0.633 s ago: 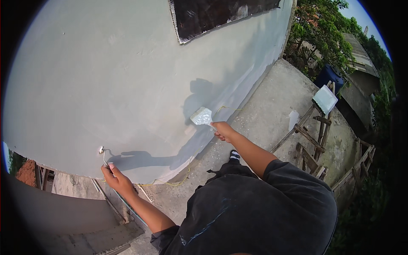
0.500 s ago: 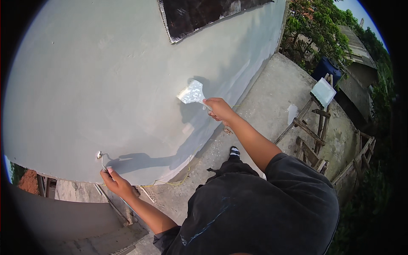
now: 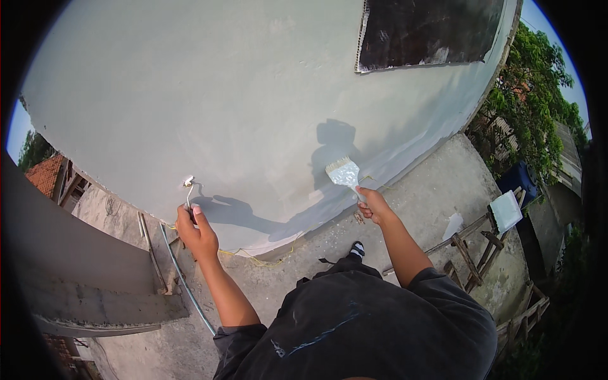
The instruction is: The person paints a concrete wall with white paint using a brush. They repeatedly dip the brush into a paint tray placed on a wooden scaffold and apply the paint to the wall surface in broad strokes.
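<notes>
My left hand is closed round the handle of a small paint roller. The roller's white head is up against or very near the pale grey wall; I cannot tell if it touches. Farther right, my right hand grips the handle of a wide paintbrush. White paint covers the brush, and its bristles point up and to the left in front of the wall. Shadows of both arms and a head fall on the wall.
A dark board is on the upper right of the wall. A white tray rests on a wooden ladder-like frame at right, near a blue barrel. A yellow cord and a long thin pole lie on the concrete floor.
The view has turned left, so the board and wall sit farther right in the picture. Both hands have moved left along the wall, the brush now tilted more upward. Both grips are kept.
</notes>
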The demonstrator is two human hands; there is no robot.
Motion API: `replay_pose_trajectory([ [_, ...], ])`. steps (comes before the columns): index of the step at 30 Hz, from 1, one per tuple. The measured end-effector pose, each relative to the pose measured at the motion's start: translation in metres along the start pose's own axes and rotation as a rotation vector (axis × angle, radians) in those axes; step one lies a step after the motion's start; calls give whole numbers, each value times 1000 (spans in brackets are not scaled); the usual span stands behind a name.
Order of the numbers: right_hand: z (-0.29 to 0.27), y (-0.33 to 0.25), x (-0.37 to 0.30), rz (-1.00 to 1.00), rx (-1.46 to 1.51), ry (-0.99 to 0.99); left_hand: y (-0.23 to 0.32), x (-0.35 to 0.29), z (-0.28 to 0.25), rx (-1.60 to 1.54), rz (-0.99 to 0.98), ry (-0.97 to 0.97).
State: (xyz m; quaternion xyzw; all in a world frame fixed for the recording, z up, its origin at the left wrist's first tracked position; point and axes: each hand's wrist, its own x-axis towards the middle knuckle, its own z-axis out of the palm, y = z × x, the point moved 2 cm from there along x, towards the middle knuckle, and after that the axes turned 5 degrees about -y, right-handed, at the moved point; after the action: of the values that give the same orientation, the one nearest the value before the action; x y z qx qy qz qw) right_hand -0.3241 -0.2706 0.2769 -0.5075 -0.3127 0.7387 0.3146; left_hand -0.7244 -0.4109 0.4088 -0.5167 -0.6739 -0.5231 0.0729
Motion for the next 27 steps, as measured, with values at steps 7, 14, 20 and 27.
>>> replay_pose_trajectory([
  [7, -3, -73, -11, -154, -182, 74, 1, 0, -2, -1, 47, 45],
  [14, 3, -151, -67, -453, 81, -60, 4, 2, -2, 3, 52, 60],
  [20, 5, -181, -56, -550, 174, -147, 0, 0, -5, 12, 36, 42],
  [27, -33, -116, -17, -245, 87, -18, -1, -1, -3, 3, 13, 49],
])
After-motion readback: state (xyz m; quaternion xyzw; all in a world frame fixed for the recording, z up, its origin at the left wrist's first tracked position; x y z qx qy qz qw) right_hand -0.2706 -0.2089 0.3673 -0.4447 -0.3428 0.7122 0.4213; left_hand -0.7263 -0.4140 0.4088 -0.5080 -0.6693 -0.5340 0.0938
